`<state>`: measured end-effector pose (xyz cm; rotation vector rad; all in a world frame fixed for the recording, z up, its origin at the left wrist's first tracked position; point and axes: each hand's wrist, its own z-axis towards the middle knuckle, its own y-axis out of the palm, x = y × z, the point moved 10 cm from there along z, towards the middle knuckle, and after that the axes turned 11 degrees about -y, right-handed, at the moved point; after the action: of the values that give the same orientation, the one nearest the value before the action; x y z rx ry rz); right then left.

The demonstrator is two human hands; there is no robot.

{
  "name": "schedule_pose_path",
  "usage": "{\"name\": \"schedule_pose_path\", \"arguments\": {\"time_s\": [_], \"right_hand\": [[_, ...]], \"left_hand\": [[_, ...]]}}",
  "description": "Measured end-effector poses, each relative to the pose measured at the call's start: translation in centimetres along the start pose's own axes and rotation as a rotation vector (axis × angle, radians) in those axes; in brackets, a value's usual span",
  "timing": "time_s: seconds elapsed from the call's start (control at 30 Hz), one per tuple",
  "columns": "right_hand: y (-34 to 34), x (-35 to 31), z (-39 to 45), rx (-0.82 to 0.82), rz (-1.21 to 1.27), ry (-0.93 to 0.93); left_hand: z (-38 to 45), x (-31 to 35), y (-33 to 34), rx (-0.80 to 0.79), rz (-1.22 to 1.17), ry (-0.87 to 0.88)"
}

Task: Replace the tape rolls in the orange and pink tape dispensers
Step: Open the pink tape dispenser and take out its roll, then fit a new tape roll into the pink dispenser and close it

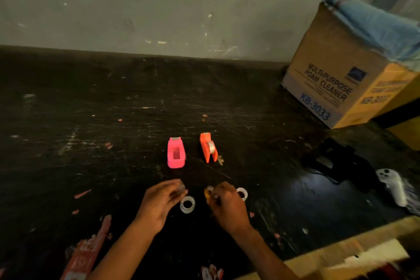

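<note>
A pink tape dispenser stands on the dark table with its roll bay showing no roll. To its right an orange dispenser holds a clear tape roll. Near me, my left hand pinches a small greyish piece at its fingertips. My right hand grips a small yellowish piece, blurred. One clear tape roll lies flat between my hands. Another clear roll lies just right of my right hand, partly hidden by it.
A cardboard box with a blue cloth on top stands at the back right. A black device and a white phone lie at the right. Red sticker scraps dot the near left. A wall runs along the table's back.
</note>
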<state>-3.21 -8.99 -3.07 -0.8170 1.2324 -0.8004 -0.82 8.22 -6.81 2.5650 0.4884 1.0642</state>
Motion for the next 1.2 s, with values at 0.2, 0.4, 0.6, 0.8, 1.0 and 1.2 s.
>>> {"name": "schedule_pose_path", "arguments": {"time_s": [0.2, 0.4, 0.6, 0.8, 1.0, 1.2], "right_hand": [[2.1, -0.5, -0.3, -0.139, -0.230, -0.106], [4.3, -4.8, 2.0, -0.288, -0.188, -0.212], [4.6, -5.1, 2.6, -0.282, 0.227, -0.077], [-0.2, -7.3, 1.6, -0.105, 0.859, -0.007], [-1.6, -8.7, 0.6, -0.062, 0.949, -0.046], [-2.2, -8.9, 0.1, -0.013, 0.923, -0.100]], "left_hand": [[-0.5, 0.4, -2.5, 0.008, -0.067, 0.023], [-1.1, 0.1, -3.9, 0.023, 0.017, -0.006], [-2.4, 1.2, -4.9, 0.027, -0.086, 0.037], [-4.5, 2.5, -3.4, -0.029, 0.051, 0.071], [-6.4, 3.2, -1.5, -0.073, 0.262, 0.173], [-7.7, 4.1, -0.9, -0.084, 0.396, 0.273]]}}
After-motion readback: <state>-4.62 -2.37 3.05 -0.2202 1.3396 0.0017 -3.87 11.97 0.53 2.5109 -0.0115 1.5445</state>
